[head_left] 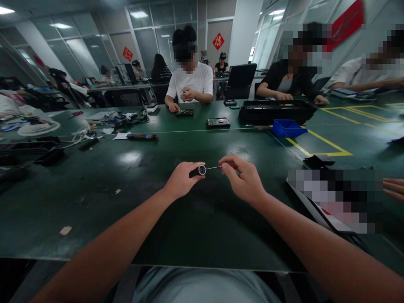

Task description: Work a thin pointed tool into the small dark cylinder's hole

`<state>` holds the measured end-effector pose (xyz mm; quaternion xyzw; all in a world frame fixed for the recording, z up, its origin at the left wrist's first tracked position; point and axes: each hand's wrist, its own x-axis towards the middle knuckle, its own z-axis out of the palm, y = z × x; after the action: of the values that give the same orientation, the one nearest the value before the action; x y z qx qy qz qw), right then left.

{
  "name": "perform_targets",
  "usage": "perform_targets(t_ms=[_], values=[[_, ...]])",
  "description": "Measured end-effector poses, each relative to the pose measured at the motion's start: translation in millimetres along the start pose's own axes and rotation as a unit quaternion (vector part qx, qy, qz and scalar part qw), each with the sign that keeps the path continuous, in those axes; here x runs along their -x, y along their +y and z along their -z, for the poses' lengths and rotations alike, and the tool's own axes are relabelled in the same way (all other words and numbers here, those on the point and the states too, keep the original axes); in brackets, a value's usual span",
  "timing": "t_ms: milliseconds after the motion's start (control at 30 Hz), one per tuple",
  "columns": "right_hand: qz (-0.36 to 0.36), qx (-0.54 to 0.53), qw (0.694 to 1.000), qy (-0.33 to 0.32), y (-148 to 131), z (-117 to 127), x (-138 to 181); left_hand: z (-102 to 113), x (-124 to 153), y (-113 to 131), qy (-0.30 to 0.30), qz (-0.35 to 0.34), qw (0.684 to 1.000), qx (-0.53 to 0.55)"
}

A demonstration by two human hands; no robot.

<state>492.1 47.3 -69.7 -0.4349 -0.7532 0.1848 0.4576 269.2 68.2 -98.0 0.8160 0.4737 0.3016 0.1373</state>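
Note:
Over the green tabletop [202,219], my left hand [183,179] is closed round a short black cylinder [202,170]. Its silver-rimmed round end faces me, with dark parts inside that are too small to make out. Fingers and thumb of my right hand [241,174] pinch the red handle of a thin screwdriver [212,168]. The metal shaft points left, and its tip meets the rim or inside of the cylinder; which of these I cannot tell. Most of the handle is hidden by my right fingers.
Ahead lies an opened hard drive [218,122]. A blue bin [288,128] and a long black tray [277,111] stand beyond, right. A dark pen-shaped tool [142,136] lies left. A tablet-like device [311,206] and another person's hand [394,187] are at right. A co-worker [191,84] sits opposite.

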Motion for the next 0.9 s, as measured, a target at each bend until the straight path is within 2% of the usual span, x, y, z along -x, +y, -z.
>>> perform_targets(t_ms=[167,333,567,800,900], values=[[-0.038,0.030,0.999,0.003,-3,0,-1,-2,0,0,-0.001,-0.002,1.000,0.002],[-0.018,0.028,0.999,-0.007,-2,1,-2,-1,0,0,0.001,-0.002,1.000,0.000],[-0.035,0.018,0.999,-0.009,-2,0,0,-1,0,-1,-0.005,-0.001,1.000,0.001],[-0.103,-0.175,0.978,0.047,10,-9,-6,-1,0,1,0.001,0.002,1.000,0.003],[-0.143,-0.266,0.950,0.080,19,-14,-10,1,-2,2,0.019,-0.023,0.999,0.010]])
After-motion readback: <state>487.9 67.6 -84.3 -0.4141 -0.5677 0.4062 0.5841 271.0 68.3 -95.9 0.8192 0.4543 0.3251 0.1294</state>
